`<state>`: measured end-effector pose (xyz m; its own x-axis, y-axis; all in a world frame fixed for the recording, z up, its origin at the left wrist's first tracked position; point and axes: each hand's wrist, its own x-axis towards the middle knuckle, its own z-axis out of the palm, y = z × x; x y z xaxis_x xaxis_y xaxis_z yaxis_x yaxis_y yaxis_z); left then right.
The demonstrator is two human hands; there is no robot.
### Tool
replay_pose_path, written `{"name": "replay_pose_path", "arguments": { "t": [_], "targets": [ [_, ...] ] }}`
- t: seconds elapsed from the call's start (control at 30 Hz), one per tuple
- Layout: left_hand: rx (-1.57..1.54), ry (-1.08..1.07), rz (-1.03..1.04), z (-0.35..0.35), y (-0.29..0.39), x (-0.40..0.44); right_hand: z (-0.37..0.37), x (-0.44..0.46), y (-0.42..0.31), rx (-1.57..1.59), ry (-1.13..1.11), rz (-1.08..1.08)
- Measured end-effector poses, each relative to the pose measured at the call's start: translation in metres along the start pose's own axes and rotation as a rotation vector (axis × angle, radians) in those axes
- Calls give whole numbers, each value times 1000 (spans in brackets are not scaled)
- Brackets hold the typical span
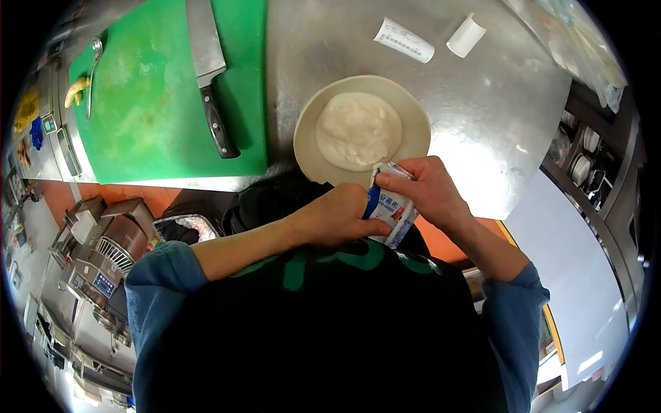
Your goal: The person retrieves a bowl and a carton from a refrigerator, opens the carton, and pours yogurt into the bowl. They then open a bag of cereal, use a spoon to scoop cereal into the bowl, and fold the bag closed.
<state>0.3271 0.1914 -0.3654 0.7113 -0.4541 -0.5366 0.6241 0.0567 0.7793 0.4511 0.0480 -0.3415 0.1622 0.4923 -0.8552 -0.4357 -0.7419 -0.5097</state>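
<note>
Both of my hands are closed on a blue-and-white yogurt carton with printed characters, held tilted at the table's near edge. My left hand grips its left side, the thumb pressed across the lower part. My right hand pinches the upper right corner. The carton's top end touches or overlaps the near rim of a beige bowl; I cannot tell which. Thick white yogurt lies in the bowl.
A large knife lies on the green cutting board, left of the bowl. Near the board's left edge are a spoon and a piece of ginger. Two curled paper labels rest on the steel table.
</note>
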Motion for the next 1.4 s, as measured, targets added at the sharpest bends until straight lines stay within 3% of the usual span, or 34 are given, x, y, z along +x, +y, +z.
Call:
{"name": "replay_pose_path", "arguments": {
  "t": [0.47, 0.57, 0.63, 0.7, 0.77, 0.83, 0.87, 1.03, 1.1, 1.13, 1.2, 1.27, 1.4],
  "targets": [
    [42, 5, 7, -2, 2, 2, 1, 17, -2, -134, -34, 51],
    [55, 22, -116, -5, 9, 0, -1, 22, -1, 26, -34, -21],
    [-83, 103, -153, -6, 10, -1, -9, 21, -1, -60, 5, 107],
    [-95, 215, -102, -2, 0, -2, -12, 14, -2, -92, 50, 99],
    [-110, 335, -50, -2, -2, -5, -14, -1, -7, 237, 166, -167],
    [-310, 447, -188, -4, 6, -8, -18, -14, 18, 175, 82, -189],
    [-318, 528, -101, -1, 4, -8, -11, -18, 28, 157, 14, -115],
    [-359, 509, -63, 7, 24, -11, 32, -31, 38, 260, -72, -22],
    [-333, 495, 5, 11, 31, -14, 43, -30, 31, 580, 28, 29],
    [-444, 591, -52, 15, 35, -12, 47, -34, 24, 626, 27, 39],
    [-556, 687, -111, 15, 36, -11, 51, -34, 34, 594, 27, -2],
    [-857, 599, -203, 10, 34, -9, 54, -33, 47, 527, 41, -70],
    [-831, 556, -122, 8, 8, 2, 58, -29, 65, 472, 82, -82]
  ]
}}
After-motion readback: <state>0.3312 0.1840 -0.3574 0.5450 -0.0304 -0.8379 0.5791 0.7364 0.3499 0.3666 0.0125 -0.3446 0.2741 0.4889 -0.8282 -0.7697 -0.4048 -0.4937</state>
